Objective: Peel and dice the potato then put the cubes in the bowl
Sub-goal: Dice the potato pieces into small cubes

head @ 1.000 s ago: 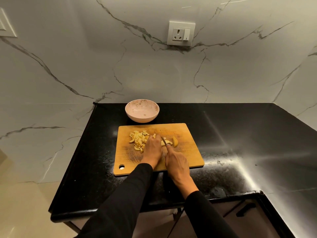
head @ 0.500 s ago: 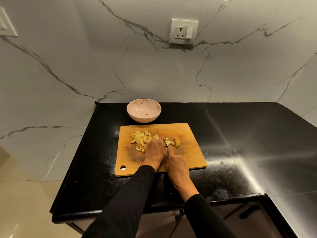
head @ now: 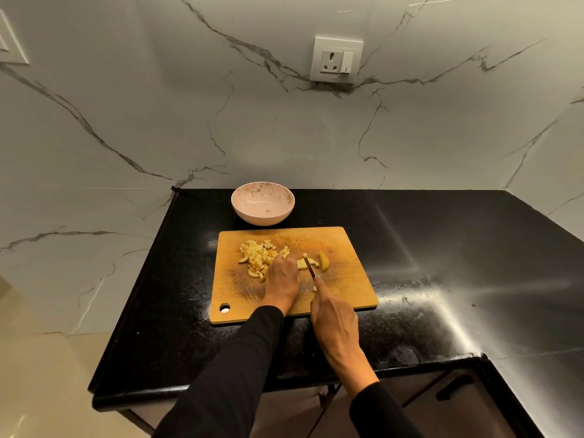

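Observation:
A wooden cutting board (head: 344, 279) lies on the black counter. A pile of diced potato cubes (head: 257, 257) sits on its left half. Potato strips (head: 302, 263) lie mid-board, and one wedge (head: 324, 261) rests to their right. My left hand (head: 283, 279) presses down on the strips, fingers curled over them. My right hand (head: 335, 320) grips a knife (head: 310, 269) whose blade rests across the strips just right of my left fingers. A pink bowl (head: 263, 203) stands behind the board; apart from small specks, it holds no cubes.
The black counter (head: 442, 263) stretches right, glossy and wet-looking near the board's right corner. A marble wall with a socket (head: 336, 60) rises behind. The counter's front edge (head: 189, 392) is near my arms, with cabinet handles (head: 453, 387) below at right.
My right hand has drawn back toward me, so more of the knife blade shows. The left hand stays on the strips. The view has shifted slightly.

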